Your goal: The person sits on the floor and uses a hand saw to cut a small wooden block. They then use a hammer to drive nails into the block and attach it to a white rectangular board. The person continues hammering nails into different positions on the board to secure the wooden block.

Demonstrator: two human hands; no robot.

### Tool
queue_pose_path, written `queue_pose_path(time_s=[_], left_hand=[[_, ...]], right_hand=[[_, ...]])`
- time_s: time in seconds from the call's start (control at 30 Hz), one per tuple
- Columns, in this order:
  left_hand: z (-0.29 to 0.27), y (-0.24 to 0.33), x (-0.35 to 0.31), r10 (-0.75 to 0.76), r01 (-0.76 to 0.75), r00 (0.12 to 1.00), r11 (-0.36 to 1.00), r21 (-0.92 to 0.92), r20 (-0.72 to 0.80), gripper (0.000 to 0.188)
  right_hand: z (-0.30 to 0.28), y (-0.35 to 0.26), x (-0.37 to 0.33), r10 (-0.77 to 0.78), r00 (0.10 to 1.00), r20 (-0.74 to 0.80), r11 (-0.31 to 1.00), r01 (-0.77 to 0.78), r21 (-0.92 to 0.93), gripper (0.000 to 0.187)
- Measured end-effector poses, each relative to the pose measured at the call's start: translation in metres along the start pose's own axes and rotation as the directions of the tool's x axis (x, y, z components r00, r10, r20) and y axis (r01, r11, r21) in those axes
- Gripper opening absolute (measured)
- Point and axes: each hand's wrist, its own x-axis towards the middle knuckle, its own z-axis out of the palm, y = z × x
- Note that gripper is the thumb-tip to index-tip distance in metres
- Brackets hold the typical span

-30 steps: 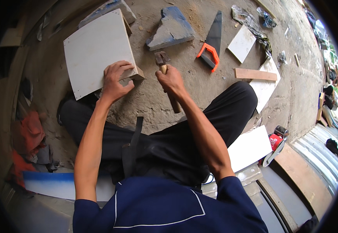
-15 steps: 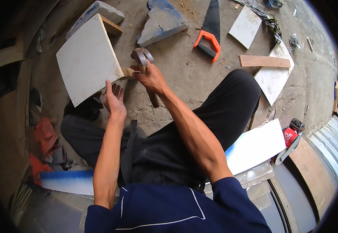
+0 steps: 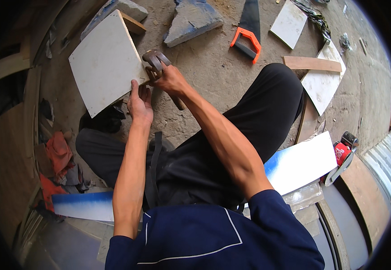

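A square white board (image 3: 107, 63) with small marks along its edges is propped at a tilt in front of me on the left. My left hand (image 3: 140, 104) grips its near right edge, thumb on the face and fingers curled below. Wrapped around the handle of a claw hammer (image 3: 156, 58) is my right hand (image 3: 172, 82), closed just right of the board's corner. The metal head lies beyond my knuckles and the wooden handle runs back toward me. Both hands partly hide whatever lies at that corner. A wooden strip (image 3: 132, 23) shows along the board's far side.
Broken concrete blocks (image 3: 193, 21) lie ahead, beside an orange-handled saw (image 3: 248, 42). White offcuts (image 3: 290, 24) and a curved brown strip (image 3: 312, 64) are on the right. Near my right side are a blue-and-white panel (image 3: 301, 164) and a red can (image 3: 342, 153). Orange cloth (image 3: 59, 155) lies left.
My right hand has moved left with the hammer, closer to the board's corner. The wooden piece that stuck out there is now mostly hidden. My left hand keeps its hold, and the view has shifted slightly.
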Motion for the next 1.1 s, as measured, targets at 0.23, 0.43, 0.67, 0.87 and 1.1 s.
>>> queue_pose_path(time_s=[0.23,0.43,0.67,0.87,1.1], left_hand=[[-0.008,0.0,0.006,-0.028,0.029,0.998,1.0,-0.009,0.062,0.054],[-0.011,-0.002,0.009,-0.026,0.027,0.998,1.0,-0.009,0.059,0.054],[-0.005,-0.001,0.001,-0.032,0.034,0.998,0.999,-0.027,0.059,0.055],[-0.001,-0.002,-0.001,-0.011,0.012,0.999,1.0,-0.017,0.042,0.053],[0.001,-0.004,-0.003,-0.021,0.024,0.998,0.999,-0.041,0.066,0.056]], right_hand=[[0.0,0.0,-0.002,-0.049,0.999,-0.018,0.998,0.05,0.032,0.061],[0.003,0.006,-0.003,-0.132,0.989,-0.063,0.991,0.134,0.026,0.06],[0.005,0.008,-0.003,-0.142,0.988,-0.065,0.989,0.144,0.03,0.061],[0.005,0.012,-0.002,-0.135,0.99,-0.051,0.987,0.138,0.081,0.06],[0.004,0.015,0.003,-0.189,0.98,-0.063,0.976,0.195,0.101,0.064]])
